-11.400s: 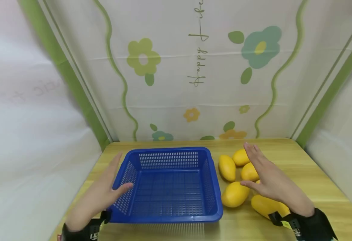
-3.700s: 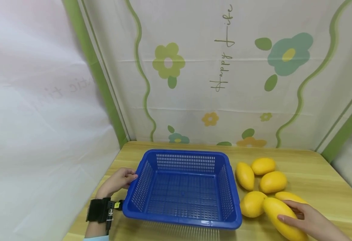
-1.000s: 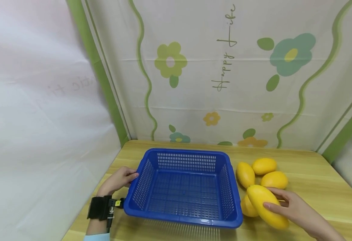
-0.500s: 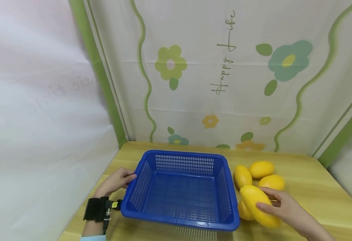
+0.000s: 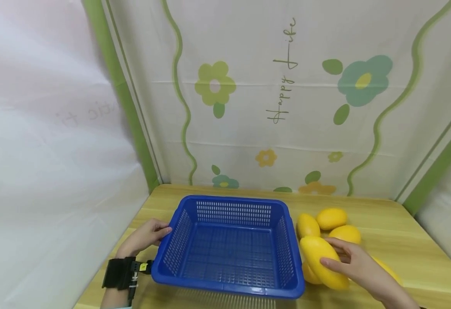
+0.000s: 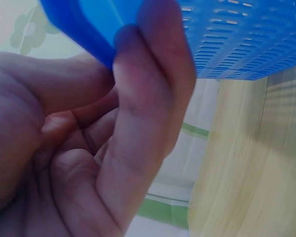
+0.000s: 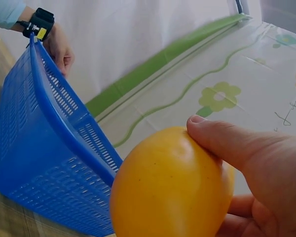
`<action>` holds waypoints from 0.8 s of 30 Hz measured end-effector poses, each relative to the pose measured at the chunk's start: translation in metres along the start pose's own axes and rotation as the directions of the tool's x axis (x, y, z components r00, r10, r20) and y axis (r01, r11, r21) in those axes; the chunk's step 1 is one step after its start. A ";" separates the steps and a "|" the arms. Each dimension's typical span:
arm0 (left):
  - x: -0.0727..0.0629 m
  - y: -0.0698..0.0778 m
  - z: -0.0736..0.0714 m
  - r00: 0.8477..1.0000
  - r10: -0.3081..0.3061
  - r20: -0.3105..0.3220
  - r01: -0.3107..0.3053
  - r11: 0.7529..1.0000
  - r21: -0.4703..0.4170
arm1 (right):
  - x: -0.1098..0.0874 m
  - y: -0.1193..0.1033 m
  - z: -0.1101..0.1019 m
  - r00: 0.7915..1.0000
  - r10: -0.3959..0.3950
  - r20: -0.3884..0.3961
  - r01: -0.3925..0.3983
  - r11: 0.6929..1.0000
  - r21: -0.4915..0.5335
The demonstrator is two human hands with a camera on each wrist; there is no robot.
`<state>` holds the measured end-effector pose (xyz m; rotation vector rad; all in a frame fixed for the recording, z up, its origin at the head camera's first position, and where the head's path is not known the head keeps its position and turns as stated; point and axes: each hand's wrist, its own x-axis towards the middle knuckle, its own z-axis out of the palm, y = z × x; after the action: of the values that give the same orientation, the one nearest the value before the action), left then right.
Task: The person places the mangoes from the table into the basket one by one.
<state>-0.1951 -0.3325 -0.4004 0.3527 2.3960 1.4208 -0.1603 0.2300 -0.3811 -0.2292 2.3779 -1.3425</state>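
Note:
A blue plastic basket (image 5: 227, 288) with slotted walls stands on the wooden table, nothing inside it. At its left rim my left hand (image 5: 143, 238) pinches the edge between thumb and fingers; the left wrist view shows those fingers (image 6: 143, 94) bent against the basket wall. My right hand (image 5: 358, 266) grips a large yellow mango (image 5: 322, 262), raised just right of the basket's right rim. In the right wrist view the thumb lies on top of this mango (image 7: 170, 185). It partly covers another mango (image 5: 310, 274) beneath it in the head view.
More mangoes lie right of the basket: one (image 5: 308, 225) near the rim, one (image 5: 331, 219) farther back, one (image 5: 346, 234) behind my right hand, another (image 5: 388, 270) half hidden by the forearm. A white floral cloth (image 5: 245, 141) rises behind the wooden table (image 5: 395, 231).
My right hand took hold of the large mango, lifted it and moved it left toward the basket. The left hand, once above the left rim, has kept its grip on the rim.

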 end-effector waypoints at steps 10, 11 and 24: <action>0.001 -0.002 -0.003 1.000 0.005 0.008 -0.005 1.000 0.015 | 0.002 -0.008 0.003 0.993 -0.102 0.058 0.096 0.991 0.093; 0.002 -0.002 -0.003 1.000 0.008 0.003 -0.008 1.000 0.025 | 0.003 -0.009 0.003 0.993 -0.103 0.055 0.098 0.991 0.092; 0.002 0.001 -0.002 1.000 0.019 -0.010 -0.018 0.998 0.052 | 0.002 -0.022 0.008 0.995 -0.096 0.017 0.094 0.991 0.095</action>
<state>-0.1979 -0.3331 -0.3986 0.3818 2.4477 1.3738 -0.1595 0.2112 -0.3666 -0.3319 2.3056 -1.4833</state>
